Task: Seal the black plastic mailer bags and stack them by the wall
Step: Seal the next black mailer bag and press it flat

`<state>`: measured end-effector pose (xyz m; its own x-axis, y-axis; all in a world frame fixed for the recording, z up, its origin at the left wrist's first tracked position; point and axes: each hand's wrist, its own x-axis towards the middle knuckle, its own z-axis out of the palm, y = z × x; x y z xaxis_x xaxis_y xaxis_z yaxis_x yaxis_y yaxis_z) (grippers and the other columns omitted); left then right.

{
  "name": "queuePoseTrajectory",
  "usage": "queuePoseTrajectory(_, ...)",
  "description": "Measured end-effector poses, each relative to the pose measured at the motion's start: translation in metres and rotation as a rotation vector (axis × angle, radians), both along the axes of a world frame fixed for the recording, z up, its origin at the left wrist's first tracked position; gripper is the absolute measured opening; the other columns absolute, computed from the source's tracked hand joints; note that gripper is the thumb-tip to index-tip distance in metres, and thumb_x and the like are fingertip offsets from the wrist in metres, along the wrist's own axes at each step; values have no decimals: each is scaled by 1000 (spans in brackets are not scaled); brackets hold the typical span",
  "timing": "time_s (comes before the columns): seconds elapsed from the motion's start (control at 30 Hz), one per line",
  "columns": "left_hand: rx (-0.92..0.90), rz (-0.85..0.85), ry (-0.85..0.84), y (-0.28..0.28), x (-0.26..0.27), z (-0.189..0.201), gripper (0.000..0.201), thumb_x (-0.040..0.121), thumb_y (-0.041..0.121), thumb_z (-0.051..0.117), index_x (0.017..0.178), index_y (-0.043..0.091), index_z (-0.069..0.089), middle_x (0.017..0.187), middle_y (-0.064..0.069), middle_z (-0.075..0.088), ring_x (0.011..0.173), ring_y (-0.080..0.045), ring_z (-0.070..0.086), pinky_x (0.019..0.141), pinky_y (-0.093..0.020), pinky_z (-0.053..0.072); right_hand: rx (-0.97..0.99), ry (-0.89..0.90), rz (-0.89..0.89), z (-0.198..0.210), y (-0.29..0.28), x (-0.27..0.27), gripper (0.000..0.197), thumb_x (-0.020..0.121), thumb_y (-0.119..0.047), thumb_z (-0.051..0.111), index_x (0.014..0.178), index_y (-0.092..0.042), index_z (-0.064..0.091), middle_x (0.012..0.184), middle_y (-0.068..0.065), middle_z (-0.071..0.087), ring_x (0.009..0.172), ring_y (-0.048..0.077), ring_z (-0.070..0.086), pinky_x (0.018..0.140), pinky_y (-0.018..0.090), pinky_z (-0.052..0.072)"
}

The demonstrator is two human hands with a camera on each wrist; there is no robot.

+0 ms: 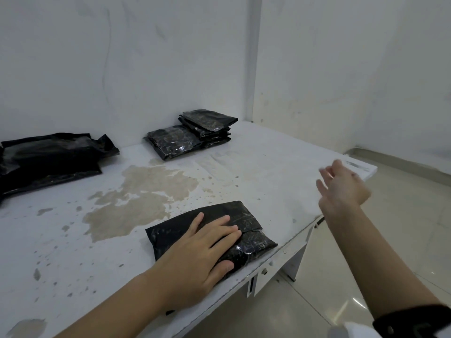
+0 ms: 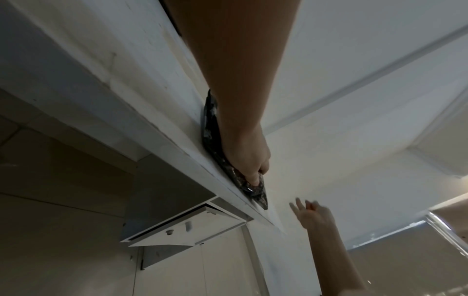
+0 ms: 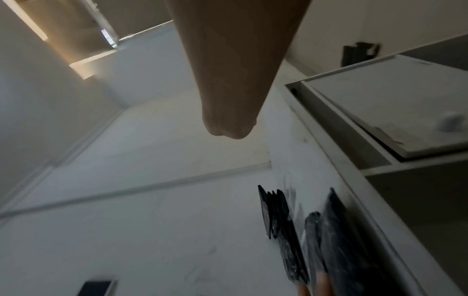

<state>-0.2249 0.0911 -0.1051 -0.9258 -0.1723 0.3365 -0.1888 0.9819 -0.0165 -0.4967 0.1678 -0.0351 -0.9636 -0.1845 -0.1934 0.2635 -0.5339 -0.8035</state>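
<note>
A glossy black mailer lies folded at the table's near edge. The left hand presses it flat, fingers straight; the right hand hovers apart, spread, empty.

Bare forearms, black wrist strap, white sleeve

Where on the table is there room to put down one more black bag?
Bare tabletop lies right of the stack by the wall, and more between that stack and the bag under the left hand. The far left is crowded with loose black bags. The right hand hovers empty.
</note>
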Motion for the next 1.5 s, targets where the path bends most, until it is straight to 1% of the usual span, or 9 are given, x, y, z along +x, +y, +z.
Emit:
queuePoseTrajectory(0.23,-199,129,90,15,-2,3,47,88,47,38,126,27,56,117,5,50,107,-15,41,94,-32,28,89,154,135,31,-31,-5,22,90,-3,58,71,-10,51,71,2,57,71,21,59,68,32,49)
queuePoseTrajectory(0.37,-195,159,60,17,-3,6,46,87,48,37,126,30,53,104,9,47,92,-11,44,82,-25,37,77,276,144,49,-41,1,24,91,-6,57,69,-12,50,73,3,56,78,20,71,62,29,49)
queuePoseTrajectory(0.67,-130,228,-88,30,-8,18,51,82,43,37,123,22,61,96,4,53,81,-17,41,60,-26,46,22,376,492,88,-49,40,17,94,-11,59,78,-9,52,76,4,54,88,27,71,83,47,56)
queuePoseTrajectory(0.77,45,261,-100,39,-5,37,56,91,41,30,145,26,38,107,8,52,90,-16,40,73,-26,43,-39,387,608,95,-48,55,13,93,-10,59,82,-6,54,77,6,55,88,29,71,79,48,57)
queuePoseTrajectory(0.87,484,333,50,42,0,48,57,100,44,29,150,39,2,121,18,44,109,-5,35,96,-22,32,-96,368,726,103,-48,71,8,93,-9,60,94,-3,54,77,7,55,87,31,71,74,48,58)
queuePoseTrajectory(1.07,1142,411,421,28,7,48,39,103,35,31,140,38,22,114,17,57,104,6,56,94,-15,39,-168,340,907,113,-47,107,10,93,-8,58,85,-3,56,66,6,54,85,33,71,68,47,59)
queuePoseTrajectory(1.2,1490,496,725,16,11,44,30,104,34,30,132,25,34,115,2,60,91,-14,71,101,-37,44,-185,328,990,117,-45,125,12,93,-8,57,82,-3,56,65,5,54,79,31,71,65,45,60)
queuePoseTrajectory(1.3,1754,487,900,11,14,46,35,103,40,27,130,19,36,118,-8,59,88,-29,72,87,-38,50,-180,327,1058,119,-42,135,14,93,-9,57,80,-4,56,69,6,52,82,31,71,67,45,60)
queuePoseTrajectory(1.5,2067,417,1059,0,24,45,63,95,63,27,120,10,50,122,-12,59,94,-40,69,82,-48,50,-172,319,1123,122,-31,148,13,93,-8,57,81,-3,57,74,7,52,87,34,71,70,49,58)
